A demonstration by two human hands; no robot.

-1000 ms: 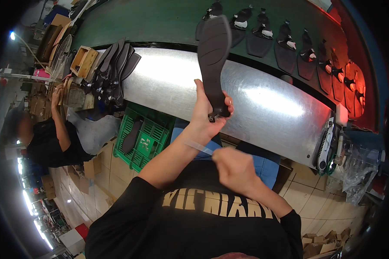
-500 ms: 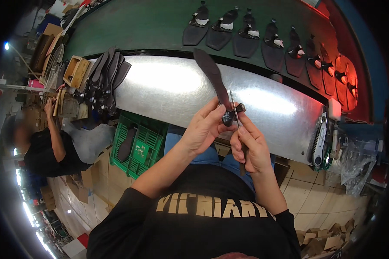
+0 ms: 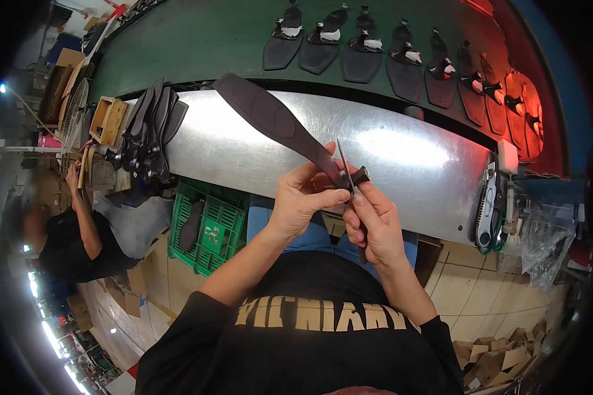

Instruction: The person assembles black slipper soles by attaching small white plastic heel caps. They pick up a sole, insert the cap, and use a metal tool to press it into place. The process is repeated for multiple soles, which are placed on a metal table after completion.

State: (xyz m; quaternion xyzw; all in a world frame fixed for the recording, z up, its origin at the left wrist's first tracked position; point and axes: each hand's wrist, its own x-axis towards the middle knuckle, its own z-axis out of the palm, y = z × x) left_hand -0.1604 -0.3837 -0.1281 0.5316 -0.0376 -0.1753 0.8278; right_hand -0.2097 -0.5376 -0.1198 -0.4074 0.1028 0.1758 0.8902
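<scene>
My left hand (image 3: 301, 201) is closed round the narrow heel end of a dark sandal sole (image 3: 280, 122). The sole's broad front part stretches up and left above the metal bench, showing its flat patterned face. My right hand (image 3: 374, 224) grips a slim pointed knife (image 3: 344, 158), its blade pointing up and lying against the heel end of the sole. A short black strap piece (image 3: 360, 175) sticks out beside the blade, near the right fingertips. Fingers of both hands hide part of the heel and most of the knife's handle.
Beneath the sole runs a shiny metal bench (image 3: 244, 158). Behind it, a green conveyor (image 3: 197, 46) carries several sandal pieces, under red light at right. At left lie stacked soles (image 3: 151, 125), a wooden box (image 3: 109, 120) and a green crate (image 3: 227, 227). A co-worker (image 3: 66, 230) sits far left.
My left hand has turned the sole, so its front end has swung left and its broad face now shows. The knife stays in my right hand, its blade tilted further left.
</scene>
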